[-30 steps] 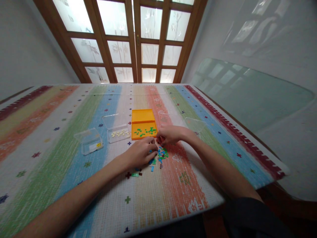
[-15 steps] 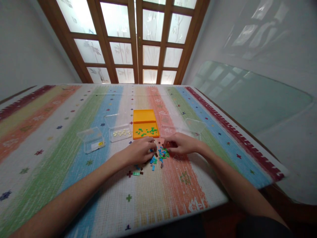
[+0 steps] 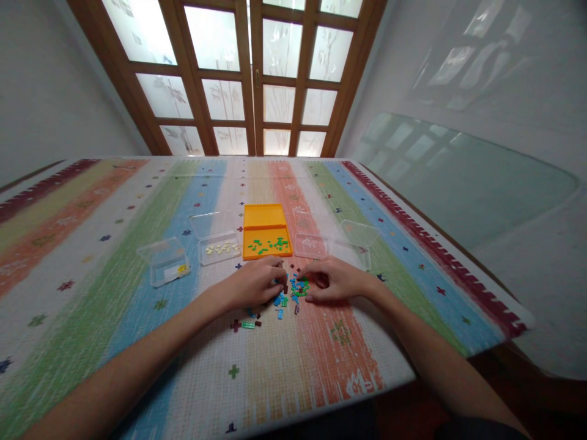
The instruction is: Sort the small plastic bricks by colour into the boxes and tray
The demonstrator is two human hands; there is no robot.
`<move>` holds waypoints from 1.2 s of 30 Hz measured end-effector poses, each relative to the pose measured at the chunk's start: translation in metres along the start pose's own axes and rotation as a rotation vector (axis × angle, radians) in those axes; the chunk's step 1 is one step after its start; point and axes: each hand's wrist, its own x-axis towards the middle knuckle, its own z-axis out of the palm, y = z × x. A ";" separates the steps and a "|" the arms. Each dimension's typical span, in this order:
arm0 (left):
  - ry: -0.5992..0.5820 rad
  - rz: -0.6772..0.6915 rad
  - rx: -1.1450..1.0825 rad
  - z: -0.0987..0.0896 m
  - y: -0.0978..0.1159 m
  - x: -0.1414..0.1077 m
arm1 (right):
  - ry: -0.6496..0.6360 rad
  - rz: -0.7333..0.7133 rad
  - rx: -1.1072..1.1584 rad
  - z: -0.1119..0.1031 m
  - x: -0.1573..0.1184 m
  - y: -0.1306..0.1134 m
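Near the left hand point(image 3: 257, 283), a green brick point(image 3: 248, 325) lies lengthwise left to right.

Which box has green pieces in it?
The orange box, mid-row, with green pieces inside. It is the only orange one; the others are clear. The clear box just left of it holds cream pieces.

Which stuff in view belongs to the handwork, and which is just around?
In use, apparently:
left hand and right hand, at mixed small pieces
orange case with green pieces
clear box with cream pieces
clear box with yellow pieces
clear boxes at right, likely

Probably just around:
striped tablecloth
paned doors
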 end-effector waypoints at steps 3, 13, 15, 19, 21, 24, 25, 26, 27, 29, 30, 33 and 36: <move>0.008 -0.004 0.021 0.000 -0.002 0.000 | -0.015 0.011 0.020 0.000 0.000 0.001; 0.019 -0.014 0.034 0.000 -0.006 0.000 | -0.013 0.036 0.039 -0.002 -0.002 0.005; 0.025 -0.006 0.032 0.001 -0.005 0.000 | -0.014 0.033 0.033 -0.003 -0.002 0.005; 0.066 0.014 0.016 0.004 -0.004 0.001 | -0.012 0.034 0.015 -0.005 -0.002 0.004; 0.090 0.024 -0.003 0.005 -0.002 0.001 | 0.003 0.038 0.015 -0.006 -0.002 0.003; 0.123 0.052 -0.020 0.009 0.003 0.002 | 0.019 0.059 0.006 -0.006 -0.003 0.003; 0.128 0.065 -0.028 0.011 0.005 0.002 | 0.025 0.067 -0.004 -0.006 -0.003 0.002; 0.131 0.077 -0.038 0.013 0.008 0.002 | 0.032 0.073 -0.017 -0.006 -0.003 0.002; 0.129 0.088 -0.049 0.016 0.011 0.002 | 0.038 0.077 -0.029 -0.007 -0.003 0.002; 0.133 0.091 -0.064 0.021 0.017 0.001 | 0.048 0.077 -0.048 -0.007 -0.004 0.002; 0.134 0.092 -0.058 0.024 0.020 0.000 | 0.049 0.074 -0.053 -0.008 -0.004 0.002; 0.128 0.090 -0.024 0.031 0.026 0.000 | 0.037 0.047 -0.050 -0.008 -0.004 0.004; 0.127 0.080 -0.016 0.034 0.029 0.000 | 0.014 0.020 -0.036 -0.009 -0.004 0.005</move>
